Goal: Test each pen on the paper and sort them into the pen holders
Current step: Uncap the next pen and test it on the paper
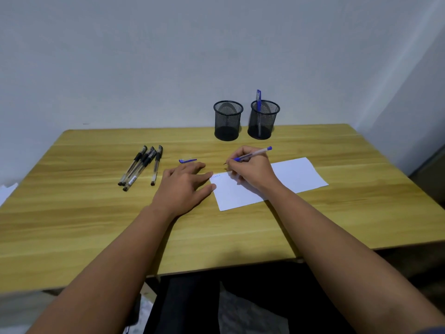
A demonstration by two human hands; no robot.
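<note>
My right hand (251,169) grips an uncapped blue pen (255,154), its tip just past the top left corner of the white paper (298,175). A faint blue scribble (216,175) marks that corner. My left hand (185,184) lies flat on the table, fingertips touching the paper's left edge. The blue cap (187,161) lies on the wood just beyond my left fingers. Several black capped pens (142,166) lie in a bunch at the left. Two black mesh holders stand at the back: the left holder (227,121) looks empty, the right holder (263,120) has one blue pen (258,102) upright in it.
The wooden table (96,225) runs against a pale wall, with a corner of the room at the right. White sheets (6,191) poke in at the far left edge. My dark-clothed lap sits below the table's front edge.
</note>
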